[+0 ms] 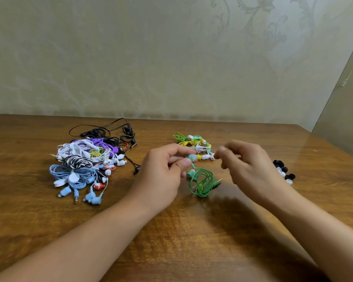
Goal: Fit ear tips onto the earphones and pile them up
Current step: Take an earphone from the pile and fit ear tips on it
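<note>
My left hand (pixel 163 169) pinches a teal earbud (pixel 192 157) of a green earphone set, held above the table. Its coiled green cable (pixel 202 183) and second bud (pixel 191 173) hang below, the plug near the wood. My right hand (pixel 247 161) is blurred, just right of the bud, with its fingertips pinched around something small and white, probably an ear tip (pixel 213 156). A small pile of green, yellow and white earphones (pixel 194 142) lies behind my hands. Loose black and white ear tips (pixel 283 171) lie to the right.
A big heap of blue, white, purple, black and red earphones (pixel 88 159) covers the table's left part. The wooden table (pixel 171 231) meets a patterned wall at the back; its right edge runs diagonally near a second wall.
</note>
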